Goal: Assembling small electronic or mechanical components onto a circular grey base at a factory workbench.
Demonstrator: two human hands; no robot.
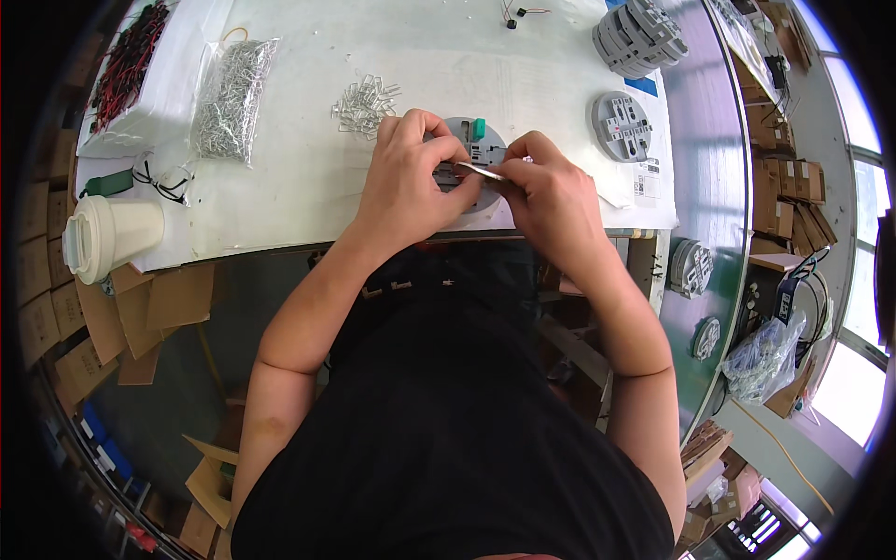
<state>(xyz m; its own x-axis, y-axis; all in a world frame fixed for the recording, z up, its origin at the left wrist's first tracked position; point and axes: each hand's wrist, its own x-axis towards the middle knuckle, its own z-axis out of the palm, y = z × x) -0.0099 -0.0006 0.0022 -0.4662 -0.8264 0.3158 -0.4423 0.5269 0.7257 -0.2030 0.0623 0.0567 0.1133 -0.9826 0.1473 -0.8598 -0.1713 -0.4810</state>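
Observation:
A round grey plastic base (492,140) lies on the table between my hands, with a small green block (479,129) standing at its far part. My left hand (411,177) is closed over the left side of this base, fingers curled and thumb resting at its near part. With thumb and fingertips, my right hand (555,196) pinches a thin, flat metal tool (483,173), probably tweezers. The tool's tip points left, toward the left thumb and forefinger. My fingers hide much of the base's middle and whatever the tip touches.
Bent metal pins (366,105) lie loose beyond my left hand. Farther left are a clear bag of pins (235,103), a white box of red and black wired parts (131,70) and a cream container (112,238). Grey bases (623,126) sit at the right, some stacked (639,39).

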